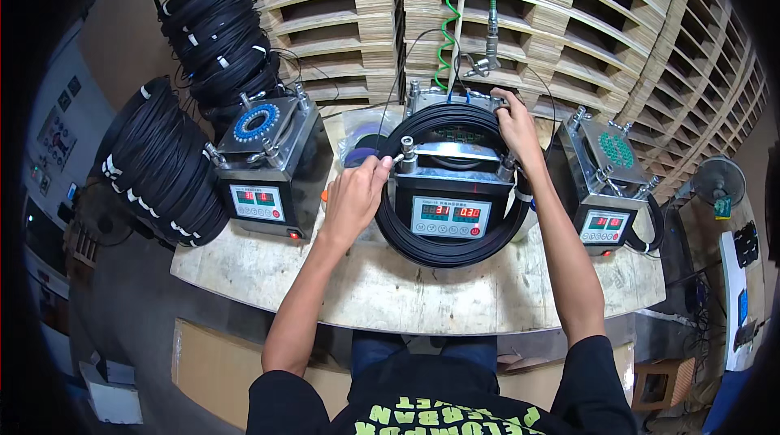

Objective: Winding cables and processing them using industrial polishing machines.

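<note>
A black cable coil is held over the middle machine by both hands.
The left hand is closed on its left side, the right hand on its far rim; between them, the counter lies beneath.

A black coil of cable rings the middle machine, gripped at its left side and upper right, lower loop hanging forward.

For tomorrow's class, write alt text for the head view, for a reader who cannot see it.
Seen from above, a person's two hands, left hand and right hand, grip a black cable coil looped around the middle metal machine on a worn wooden table. Similar machines flank it, with stacked black coils at left and wooden pallets behind.
</note>
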Action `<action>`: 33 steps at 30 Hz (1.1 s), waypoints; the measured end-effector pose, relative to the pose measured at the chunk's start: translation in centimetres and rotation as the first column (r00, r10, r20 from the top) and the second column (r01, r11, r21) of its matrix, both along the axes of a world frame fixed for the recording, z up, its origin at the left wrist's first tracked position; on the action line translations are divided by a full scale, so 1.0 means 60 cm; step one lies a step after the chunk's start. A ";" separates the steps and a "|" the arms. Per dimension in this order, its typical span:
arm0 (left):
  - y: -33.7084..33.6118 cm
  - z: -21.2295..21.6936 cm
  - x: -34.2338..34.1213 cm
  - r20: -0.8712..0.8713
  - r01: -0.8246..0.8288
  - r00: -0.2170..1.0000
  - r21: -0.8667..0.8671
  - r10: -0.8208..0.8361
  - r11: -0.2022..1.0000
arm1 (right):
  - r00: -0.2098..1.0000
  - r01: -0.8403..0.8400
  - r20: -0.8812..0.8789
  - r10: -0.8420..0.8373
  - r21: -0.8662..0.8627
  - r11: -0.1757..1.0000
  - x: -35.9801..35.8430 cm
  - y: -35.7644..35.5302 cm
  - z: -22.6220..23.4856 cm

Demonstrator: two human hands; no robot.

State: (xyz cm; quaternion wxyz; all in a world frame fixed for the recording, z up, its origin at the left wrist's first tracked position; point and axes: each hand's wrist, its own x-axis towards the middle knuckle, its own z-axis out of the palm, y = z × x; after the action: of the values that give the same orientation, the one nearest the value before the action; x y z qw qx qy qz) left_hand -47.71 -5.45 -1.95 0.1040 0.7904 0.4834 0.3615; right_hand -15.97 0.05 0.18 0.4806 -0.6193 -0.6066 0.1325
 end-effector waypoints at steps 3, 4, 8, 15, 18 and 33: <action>-0.004 -0.011 0.009 0.074 -0.003 0.997 -0.044 0.006 0.999 | 1.000 0.007 0.008 -0.007 0.043 0.999 -0.001 0.003 -0.002; -0.003 -0.012 0.013 0.123 0.032 0.992 -0.086 -0.021 0.996 | 1.000 0.026 0.006 -0.027 0.038 0.999 0.000 0.003 -0.002; -0.006 -0.006 0.016 0.266 0.203 0.961 -0.475 -0.080 0.856 | 0.999 0.038 0.014 -0.038 0.024 0.999 0.001 0.007 -0.005; -0.007 -0.006 0.103 0.444 0.368 0.881 -0.431 -0.161 0.824 | 0.997 0.024 -0.078 -0.006 0.238 0.971 0.014 0.012 -0.012; -0.012 0.004 0.107 0.363 0.299 0.917 -0.355 -0.164 0.886 | 0.991 0.119 -0.093 -0.096 0.290 0.950 0.047 -0.014 -0.012; 0.049 -0.060 0.065 0.227 0.033 0.970 0.208 -0.081 0.977 | 0.992 0.115 -0.093 -0.086 0.376 0.919 -0.012 -0.218 -0.072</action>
State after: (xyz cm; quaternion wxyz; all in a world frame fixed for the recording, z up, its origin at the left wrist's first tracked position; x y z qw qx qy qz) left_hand -43.83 -2.52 -5.57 0.0894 0.7623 0.4053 0.4966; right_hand -16.67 -13.01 -4.13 0.6200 -0.5393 -0.5698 0.0104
